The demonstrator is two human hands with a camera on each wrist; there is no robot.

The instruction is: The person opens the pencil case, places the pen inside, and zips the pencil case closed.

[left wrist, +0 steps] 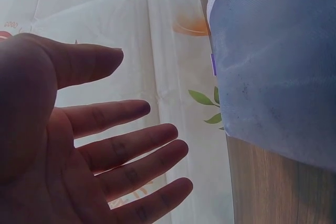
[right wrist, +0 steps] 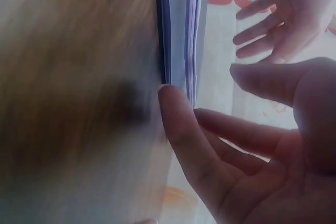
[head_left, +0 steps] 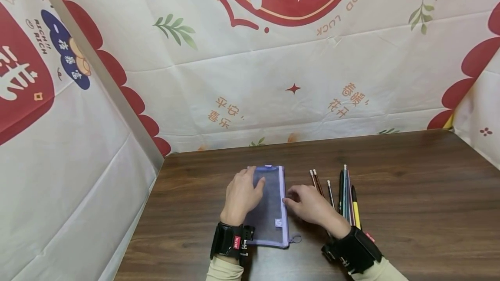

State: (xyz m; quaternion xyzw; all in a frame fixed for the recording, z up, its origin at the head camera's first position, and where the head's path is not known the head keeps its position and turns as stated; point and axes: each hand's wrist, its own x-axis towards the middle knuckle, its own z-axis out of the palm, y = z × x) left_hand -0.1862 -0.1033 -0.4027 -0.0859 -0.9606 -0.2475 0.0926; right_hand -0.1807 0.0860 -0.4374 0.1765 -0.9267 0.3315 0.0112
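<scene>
A purple-edged translucent zip pouch [head_left: 265, 224] lies flat on the wooden table, its zip along the right side and a loop pull at the lower right corner. Over its upper left part is my left hand [head_left: 241, 195], fingers extended; the left wrist view shows that palm holding nothing, apart from the mesh pouch [left wrist: 278, 66]. Beside the zip edge is my right hand [head_left: 310, 205], fingers slightly bent. In the right wrist view its thumb stands apart from the fingers, and one fingertip is at the pouch's edge [right wrist: 178, 40]; contact is hard to judge.
Right of the pouch lie brown pencils [head_left: 318, 181], a dark pencil [head_left: 330, 192], a black pen [head_left: 341, 190], several slim pencils [head_left: 347, 198] and a yellow-and-black marker [head_left: 356, 209], partly behind the right arm. Printed cloth [head_left: 273, 112] hangs behind the table [head_left: 422, 207].
</scene>
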